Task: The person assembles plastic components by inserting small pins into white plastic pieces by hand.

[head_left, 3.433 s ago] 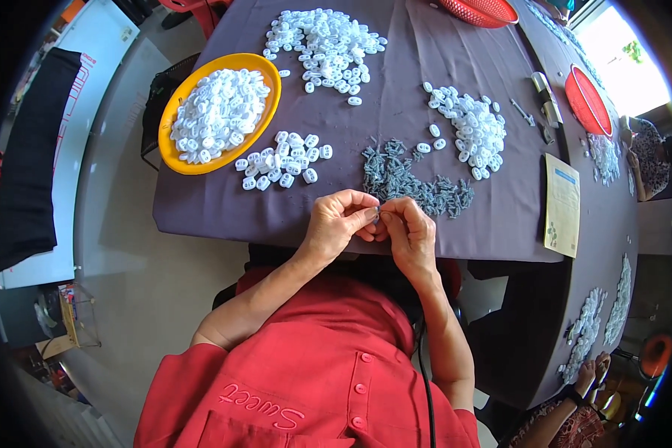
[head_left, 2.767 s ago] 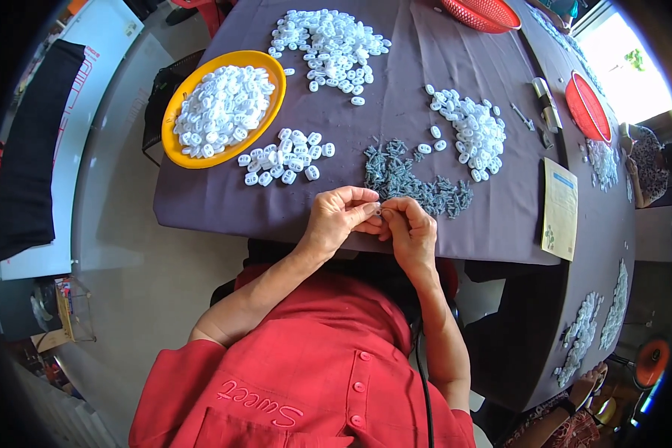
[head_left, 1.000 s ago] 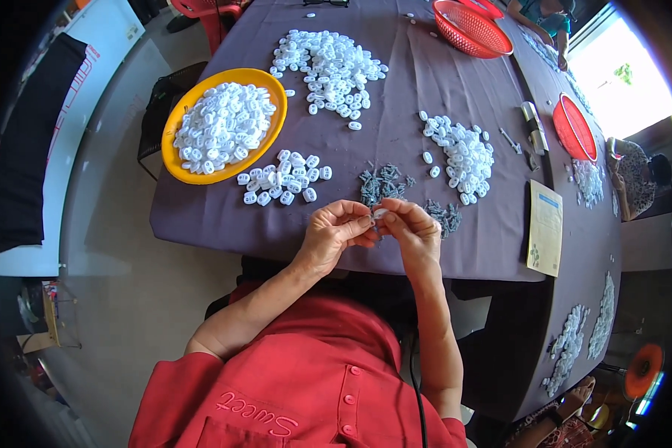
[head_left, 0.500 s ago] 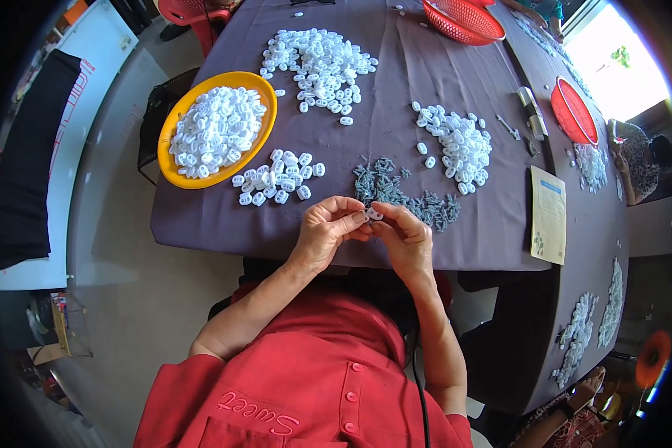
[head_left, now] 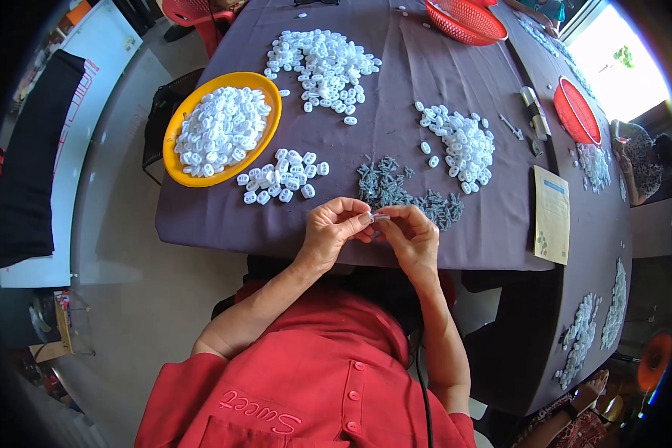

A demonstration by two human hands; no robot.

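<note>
Close to the table's near edge, my left hand [head_left: 327,233] and my right hand [head_left: 414,243] meet fingertip to fingertip. Both pinch one small white oval plastic piece [head_left: 381,217], seen nearly edge-on and partly covered by the fingers. Just beyond my fingers lies a heap of small, thin grey pieces [head_left: 384,183], too small to identify. To the left of it is a loose group of white oval pieces [head_left: 287,173] with holes in their faces. Another heap of white pieces [head_left: 463,145] lies farther right.
A yellow plate [head_left: 169,145] piled with white pieces stands at the left. Farther off are a big white heap [head_left: 325,63] and a red basket [head_left: 467,28]. A printed beige packet [head_left: 551,216] lies at the right, near an adjoining table where other people sit.
The white piece between my fingertips has tilted, from showing its face to nearly edge-on. Both hands stay together in almost the same place; the whole view has shifted slightly.
</note>
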